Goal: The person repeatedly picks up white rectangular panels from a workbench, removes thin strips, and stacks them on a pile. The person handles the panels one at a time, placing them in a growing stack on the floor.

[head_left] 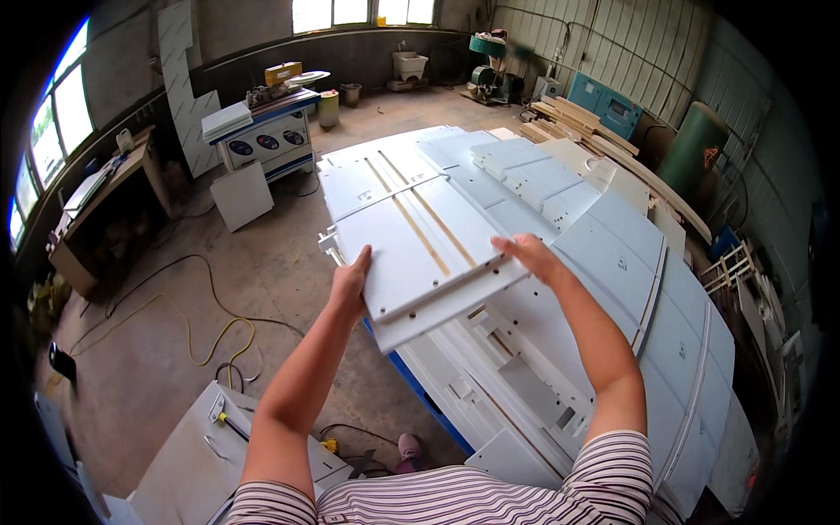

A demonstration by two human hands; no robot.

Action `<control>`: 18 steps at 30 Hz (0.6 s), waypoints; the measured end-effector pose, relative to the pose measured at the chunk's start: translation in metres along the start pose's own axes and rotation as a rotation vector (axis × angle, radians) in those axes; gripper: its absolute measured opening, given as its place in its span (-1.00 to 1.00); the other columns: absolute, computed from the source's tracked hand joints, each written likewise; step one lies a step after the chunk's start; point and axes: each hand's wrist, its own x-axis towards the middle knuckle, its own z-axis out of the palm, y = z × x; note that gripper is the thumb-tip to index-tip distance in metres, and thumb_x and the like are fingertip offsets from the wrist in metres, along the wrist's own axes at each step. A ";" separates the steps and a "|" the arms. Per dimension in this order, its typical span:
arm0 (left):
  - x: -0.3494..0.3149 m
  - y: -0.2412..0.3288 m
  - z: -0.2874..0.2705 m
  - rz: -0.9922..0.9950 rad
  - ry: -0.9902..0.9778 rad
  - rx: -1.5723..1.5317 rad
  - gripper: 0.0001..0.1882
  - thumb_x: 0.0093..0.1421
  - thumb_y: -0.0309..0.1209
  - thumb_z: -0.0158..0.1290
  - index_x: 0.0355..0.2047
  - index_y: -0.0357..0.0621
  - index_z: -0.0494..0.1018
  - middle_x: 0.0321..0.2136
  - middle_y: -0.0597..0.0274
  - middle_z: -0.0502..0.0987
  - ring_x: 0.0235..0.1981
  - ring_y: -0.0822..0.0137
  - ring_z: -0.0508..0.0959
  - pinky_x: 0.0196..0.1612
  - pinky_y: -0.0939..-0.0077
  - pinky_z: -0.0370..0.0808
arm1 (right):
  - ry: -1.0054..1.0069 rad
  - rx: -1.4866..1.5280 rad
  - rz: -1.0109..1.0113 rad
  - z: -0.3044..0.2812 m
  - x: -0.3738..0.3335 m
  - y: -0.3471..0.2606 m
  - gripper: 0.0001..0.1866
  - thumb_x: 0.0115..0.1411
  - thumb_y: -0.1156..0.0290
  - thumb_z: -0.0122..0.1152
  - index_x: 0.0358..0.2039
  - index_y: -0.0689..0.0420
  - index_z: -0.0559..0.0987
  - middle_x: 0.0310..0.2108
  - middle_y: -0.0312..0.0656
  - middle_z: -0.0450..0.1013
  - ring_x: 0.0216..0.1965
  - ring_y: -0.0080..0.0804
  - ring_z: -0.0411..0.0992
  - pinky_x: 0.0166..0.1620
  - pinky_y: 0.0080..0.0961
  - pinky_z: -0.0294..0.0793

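Both my hands grip a white board (411, 293) with small drilled holes along its near edge, and a second board edge shows just beneath it. My left hand (353, 278) closes on its left edge, thumb on top. At the right near corner, my right hand (528, 254) clasps the edge with its fingers underneath, partly hidden. Two brown strips run lengthwise over the white boards ahead. The held board is tilted above a long stack of white panels (612, 262). Below it, panels with slots and holes (525, 376) lie on a blue-edged support.
Left of me, a yellow hose (197, 350) and dark cables cross the concrete floor. A white cabinet (184, 446) with a yellow-and-black tool on it stands at lower left. Farther off are a blue-topped machine table (267, 136), a wooden desk (105, 210), planks (595, 131) and a green tank (694, 153).
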 end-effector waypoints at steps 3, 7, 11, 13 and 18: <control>0.073 -0.012 0.022 0.046 -0.048 0.063 -0.56 0.24 -0.32 0.03 -0.11 -0.59 0.34 -0.24 -0.08 0.52 -0.30 0.15 0.59 -0.28 0.24 0.60 | 0.083 -0.179 0.140 -0.021 0.040 0.010 -0.21 0.03 -0.26 0.15 -0.18 0.37 0.53 -0.25 -0.01 0.48 -0.13 -0.30 0.40 -0.02 -0.53 0.30; 0.104 -0.031 0.065 -0.031 -0.025 0.271 -0.51 0.23 -0.31 0.04 0.04 -0.42 0.25 -0.10 -0.04 0.47 -0.15 0.13 0.52 -0.11 0.17 0.50 | 0.141 -0.330 0.122 -0.071 0.093 0.067 -0.18 0.05 -0.30 0.08 -0.13 0.34 0.53 -0.13 0.05 0.46 -0.11 -0.25 0.41 0.00 -0.45 0.31; 0.115 -0.050 0.045 0.004 -0.115 0.699 -0.31 0.17 -0.20 0.10 0.17 -0.23 0.04 0.10 -0.06 0.28 0.14 0.07 0.27 0.18 0.07 0.15 | 0.055 -0.784 0.239 -0.082 0.108 0.060 0.01 0.01 -0.38 0.03 0.07 0.42 0.34 0.04 0.19 0.34 0.00 -0.08 0.37 0.07 -0.35 0.31; 0.101 -0.068 0.041 0.010 -0.088 0.691 -0.16 0.13 -0.16 0.14 0.20 -0.34 -0.09 0.09 -0.18 0.25 0.13 0.06 0.29 0.13 0.19 0.25 | 0.026 -0.905 0.219 -0.075 0.116 0.061 0.11 -0.05 -0.43 0.04 0.14 0.42 0.23 0.07 0.21 0.30 0.07 -0.04 0.33 0.10 -0.31 0.30; 0.065 -0.106 0.063 -0.066 -0.174 0.705 0.14 0.13 -0.06 0.10 0.23 -0.47 -0.51 0.28 -0.32 -0.21 0.33 -0.01 -0.09 0.31 0.32 -0.05 | -0.124 -0.960 0.235 -0.040 0.122 0.080 0.32 -0.18 -0.51 0.07 0.24 0.43 -0.02 0.12 0.27 0.22 0.13 0.06 0.26 0.13 -0.27 0.29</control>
